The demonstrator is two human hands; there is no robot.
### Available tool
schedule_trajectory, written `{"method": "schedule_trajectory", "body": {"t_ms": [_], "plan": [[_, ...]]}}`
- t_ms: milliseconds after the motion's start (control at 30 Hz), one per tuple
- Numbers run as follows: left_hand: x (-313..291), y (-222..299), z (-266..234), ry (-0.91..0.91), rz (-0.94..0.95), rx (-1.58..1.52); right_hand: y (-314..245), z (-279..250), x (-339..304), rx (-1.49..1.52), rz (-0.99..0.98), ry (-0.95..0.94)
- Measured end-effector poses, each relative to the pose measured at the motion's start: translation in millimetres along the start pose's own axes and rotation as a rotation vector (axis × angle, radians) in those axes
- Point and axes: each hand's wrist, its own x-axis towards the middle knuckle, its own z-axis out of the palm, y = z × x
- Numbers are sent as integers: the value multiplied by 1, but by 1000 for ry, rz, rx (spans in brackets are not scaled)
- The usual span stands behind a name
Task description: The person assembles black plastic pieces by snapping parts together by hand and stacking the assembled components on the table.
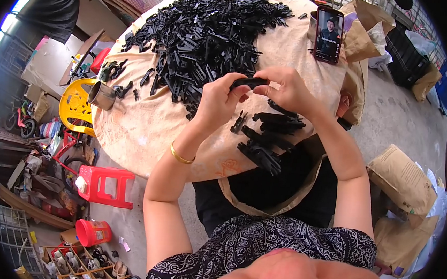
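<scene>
Between my two hands, above the cloth-covered round table (135, 138), is a long, narrow black plastic piece (250, 83). My left hand (220, 96) pinches its left end and my right hand (288, 92) pinches the other. The fingers partly cover it, so its exact kind is hard to make out. Beyond my hands spreads a large heap of black plastic parts (204, 39). Nearer me, below my right hand, several black pieces (274, 125) lie in small bundles, with another bundle (262, 156) at the table's near edge. A small loose part (238, 122) rests beside them.
A phone (329, 34) stands upright at the table's far right. A metal cup (102, 95) lies tilted at the left edge, by a yellow chair (76, 106). A red stool (106, 187) and red bucket (93, 233) stand at left; brown paper sacks (403, 180) are at right.
</scene>
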Motion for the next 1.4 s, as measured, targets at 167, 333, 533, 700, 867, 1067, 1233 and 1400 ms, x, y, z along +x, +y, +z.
{"method": "schedule_trajectory", "body": {"t_ms": [167, 333, 533, 700, 867, 1067, 1233, 1400], "plan": [[0, -12, 1, -47, -59, -185, 1, -1, -3, -151, -170, 18], [3, -5, -4, -169, -119, -34, 12, 3, -10, -119, -79, -9], [4, -19, -22, -144, 44, 200, 17, 1, -20, -4, 173, -281], [-1, -32, -77, 50, -146, 515, -8, -5, -41, -6, 150, -453], [-20, -55, -100, -34, -215, 565, -20, -12, -50, 140, 27, -634], [-24, -54, -73, -60, 71, 788, -30, 16, -20, 152, 150, -591], [-13, -60, -77, -106, 55, 807, -4, 48, 2, -376, -284, -577], [-12, -61, -67, 325, 39, 314, 7, 37, 38, -44, -86, -465]]}}
